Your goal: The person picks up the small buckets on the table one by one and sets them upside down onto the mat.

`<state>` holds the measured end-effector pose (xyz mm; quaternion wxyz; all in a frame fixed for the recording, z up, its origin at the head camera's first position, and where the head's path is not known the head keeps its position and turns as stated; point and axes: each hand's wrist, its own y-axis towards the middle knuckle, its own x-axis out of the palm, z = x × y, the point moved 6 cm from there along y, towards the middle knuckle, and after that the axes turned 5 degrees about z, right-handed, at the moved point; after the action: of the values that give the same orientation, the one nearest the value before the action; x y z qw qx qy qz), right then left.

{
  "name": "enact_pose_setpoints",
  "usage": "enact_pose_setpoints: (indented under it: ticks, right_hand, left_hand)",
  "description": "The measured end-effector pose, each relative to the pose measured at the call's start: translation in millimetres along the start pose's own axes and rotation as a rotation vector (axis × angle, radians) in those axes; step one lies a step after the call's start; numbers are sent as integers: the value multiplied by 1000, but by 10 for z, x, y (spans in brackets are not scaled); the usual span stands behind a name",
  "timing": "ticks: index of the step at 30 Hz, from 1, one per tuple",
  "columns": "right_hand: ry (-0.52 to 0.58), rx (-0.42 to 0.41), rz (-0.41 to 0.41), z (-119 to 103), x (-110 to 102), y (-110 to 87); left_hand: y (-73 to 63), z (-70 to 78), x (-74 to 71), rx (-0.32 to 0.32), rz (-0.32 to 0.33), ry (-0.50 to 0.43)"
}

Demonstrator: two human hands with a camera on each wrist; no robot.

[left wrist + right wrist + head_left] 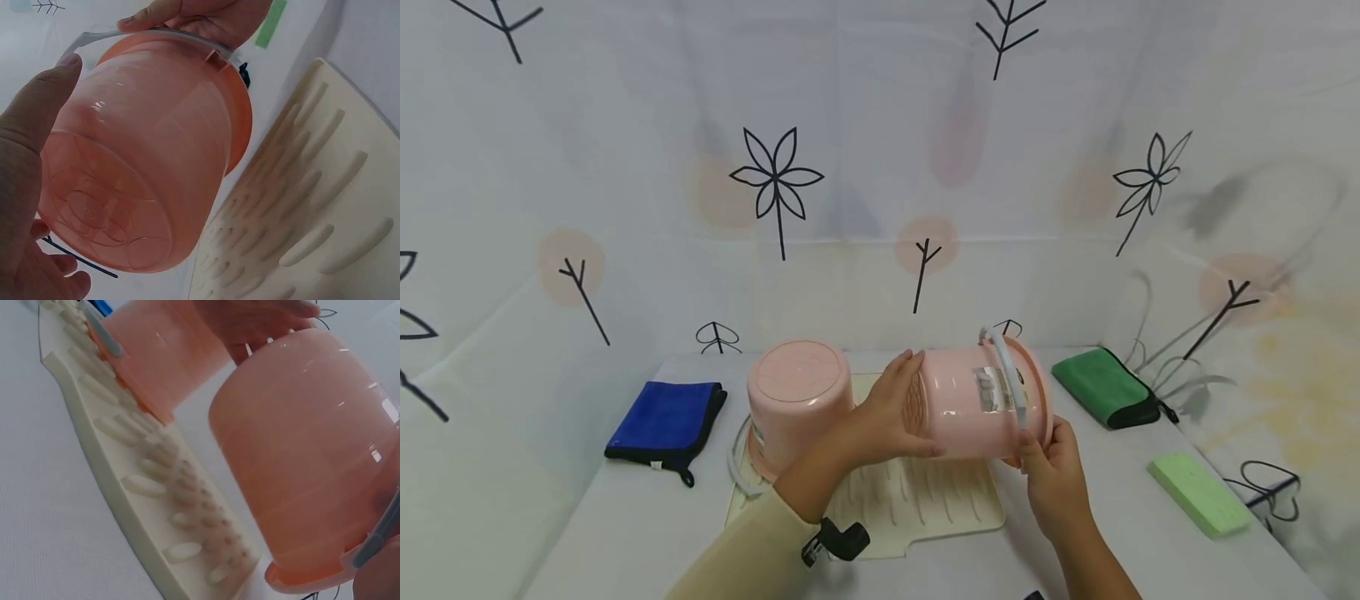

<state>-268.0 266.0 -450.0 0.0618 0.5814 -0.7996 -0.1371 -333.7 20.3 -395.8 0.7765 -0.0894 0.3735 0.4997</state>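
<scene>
A pink plastic bucket [955,404] is held on its side above a cream ridged draining board [925,512], its base to the left and its rim to the right. My left hand [883,417] spans the base end, thumb and fingers on opposite sides of it. At the rim, my right hand [1060,487] grips the edge close to the grey handle [1009,379]. The left wrist view shows the round moulded base [94,206] of this bucket. A second pink bucket [797,387] stands upside down on the board's left part, its handle [737,462] resting low beside it.
A folded blue cloth [662,417] with black edging lies at the left of the white table [625,533]. On the right are a folded green cloth [1101,383] and a light green sponge block [1198,493]. A patterned curtain [865,167] hangs behind.
</scene>
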Motion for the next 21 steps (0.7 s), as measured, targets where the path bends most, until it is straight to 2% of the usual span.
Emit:
enact_pose_setpoints:
  ticks: [9,17,21]
  right_hand:
    - [18,-17,-52,-41,3,-24]
    - [114,-7,-113,-61,70,-43]
    - [145,9,-131,-63,75,-31]
  left_hand:
    - [34,-26,96,37,0,112]
    - [-16,-26,125,148,51,184]
    - [-25,-6,118,204,106,198]
